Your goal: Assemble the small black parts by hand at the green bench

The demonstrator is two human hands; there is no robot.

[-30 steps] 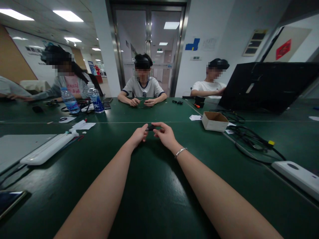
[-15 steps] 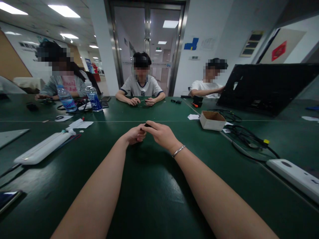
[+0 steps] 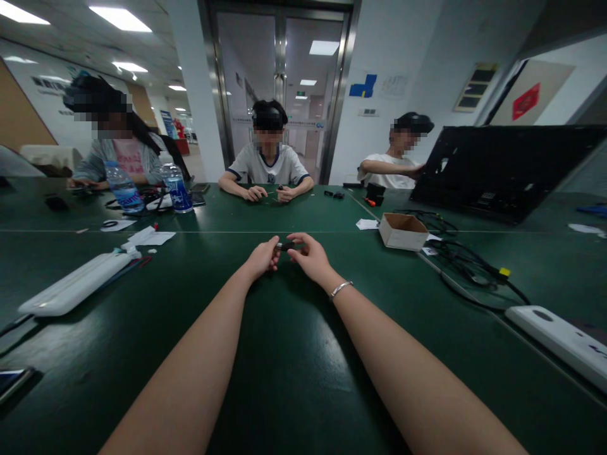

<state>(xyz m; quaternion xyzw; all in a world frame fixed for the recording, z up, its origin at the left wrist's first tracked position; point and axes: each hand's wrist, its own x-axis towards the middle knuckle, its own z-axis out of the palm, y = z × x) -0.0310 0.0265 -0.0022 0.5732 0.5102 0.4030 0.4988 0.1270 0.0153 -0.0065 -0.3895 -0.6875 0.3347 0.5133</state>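
Above the dark green table [image 3: 284, 354], a small dark cylinder-like piece with a silvery end [image 3: 287, 246] spans the space between my hands. I cannot make out its exact kind. Its silvery left end is pinched in my left hand [image 3: 261, 260], whose fingers are curled. My right hand [image 3: 312, 258], with a silver bracelet [image 3: 341, 289] at the wrist, has its thumb and fingers closed around the dark right end. Parts of the piece are covered by the fingertips.
To the left lie a white power bank-like block [image 3: 76, 284] and a phone [image 3: 14, 382]. Two bottles [image 3: 176, 186] stand farther back. An open box [image 3: 403, 232], black cables [image 3: 467, 268], a power strip [image 3: 554, 335] and a monitor [image 3: 512, 174] are on the right. Three people sit opposite.
My hands have drawn slightly apart, so more of the dark piece and its silvery end shows between them. The fingers of my right hand have shifted right, off my left hand.
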